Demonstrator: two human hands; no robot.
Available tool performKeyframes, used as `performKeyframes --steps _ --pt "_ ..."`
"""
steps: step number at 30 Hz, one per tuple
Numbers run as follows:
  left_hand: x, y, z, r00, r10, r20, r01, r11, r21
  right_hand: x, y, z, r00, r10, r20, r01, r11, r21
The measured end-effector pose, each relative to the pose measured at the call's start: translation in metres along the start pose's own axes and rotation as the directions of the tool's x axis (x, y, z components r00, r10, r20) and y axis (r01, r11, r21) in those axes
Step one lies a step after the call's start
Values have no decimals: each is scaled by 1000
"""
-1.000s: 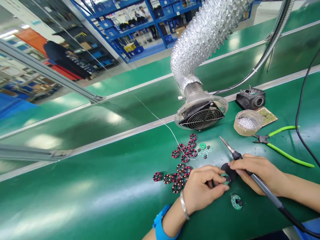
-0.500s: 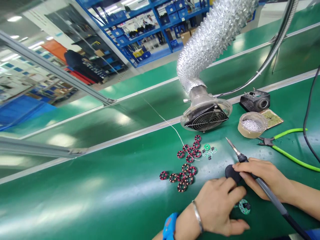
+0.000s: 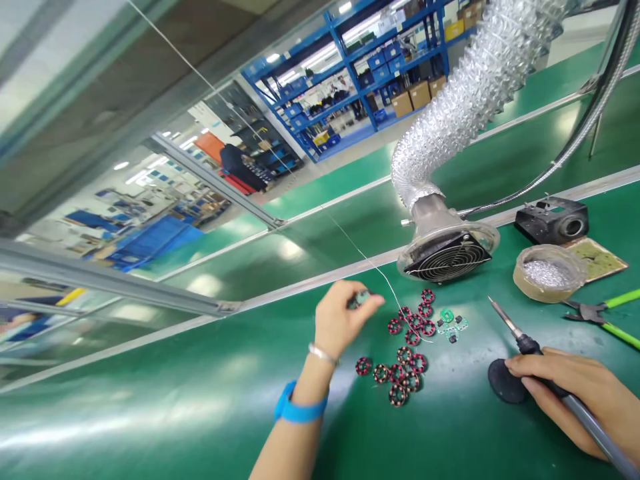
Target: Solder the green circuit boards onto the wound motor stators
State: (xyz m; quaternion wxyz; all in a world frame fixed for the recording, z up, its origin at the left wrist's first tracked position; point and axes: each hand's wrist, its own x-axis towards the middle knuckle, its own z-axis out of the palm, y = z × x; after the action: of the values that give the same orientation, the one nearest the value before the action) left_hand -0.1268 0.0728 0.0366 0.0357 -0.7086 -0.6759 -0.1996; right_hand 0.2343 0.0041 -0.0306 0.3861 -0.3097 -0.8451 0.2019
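My left hand is raised over the bench, left of the coils, its fingers curled around small green circuit boards, partly hidden by the fingers. A silver bracelet and a blue wristband are on that arm. In my right hand is a soldering iron, its tip pointing up and left. By those fingertips lies a black round disc. Several red-and-black ring-shaped coils lie in two loose groups between my hands. Close to the upper group are several small round green circuit boards. A thin solder wire hangs down onto the coils.
A fume extractor hood on a silver flexible duct hangs over the back of the bench. On the right are a tub of metallic bits, a black stand and green-handled cutters. Blue shelving stands behind.
My left hand has moved from beside the black disc up and left, lifting the green boards off the bench. My right hand still holds the soldering iron. The view has shifted left.
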Motion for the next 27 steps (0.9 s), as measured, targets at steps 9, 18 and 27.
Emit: performKeyframes --steps 9,18,27 --pt "135 -71 66 950 -266 164 245 960 139 -7 6 11 998 -6 -58 -2 991 -133" --pt "44 -19 16 975 -216 48 213 975 59 0 3 6 999 -31 -24 29 997 -72" --pt "-111 83 7 979 169 110 -158 982 -103 7 -2 2 998 -56 -31 55 998 -12"
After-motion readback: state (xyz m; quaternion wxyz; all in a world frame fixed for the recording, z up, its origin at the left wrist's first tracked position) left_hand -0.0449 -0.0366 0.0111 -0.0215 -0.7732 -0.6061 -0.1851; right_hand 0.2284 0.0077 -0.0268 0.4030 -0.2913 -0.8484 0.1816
